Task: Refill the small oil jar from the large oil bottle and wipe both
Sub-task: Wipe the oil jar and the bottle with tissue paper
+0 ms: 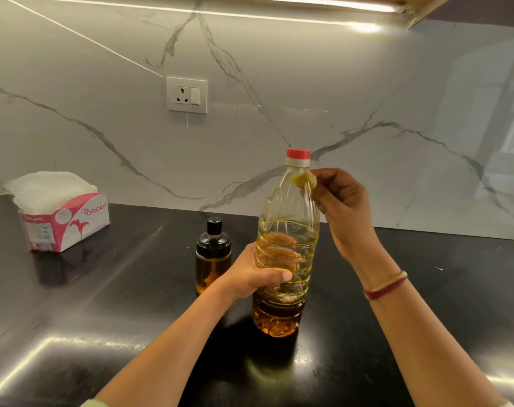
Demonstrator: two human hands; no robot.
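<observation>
Both forearms are cut off at the bottom edge, elbows out of view. Black counter [88,318] is glossy stone w/ streaky light glare. Left hand [254,274] wraps the big oil bottle [288,230] at its ribbed mid-section: thumb across the front, fingers curled round the back & seen only blurred thru the plastic. Bottle is thin clear plastic, upright, base on the counter near centre, amber oil approx halfway up, red cap [298,153] on. Red & pale wristbands [385,286] on the right wrist. Right hand [342,207] pinches a small crumpled tissue wad [306,180], yellow-stained, against the bottle's shoulder just below the neck; which fingertips hold it is hard to make out. Small oil jar [213,259] stands just left of the bottle, behind the left hand, its right edge partly covered: glass cylinder, dark oil, black domed lid w/ knob. Further back-left, an opened pink-white napkin pack [63,214]. Marble-look wall [367,98] w/ grey veins, white socket [186,95].
</observation>
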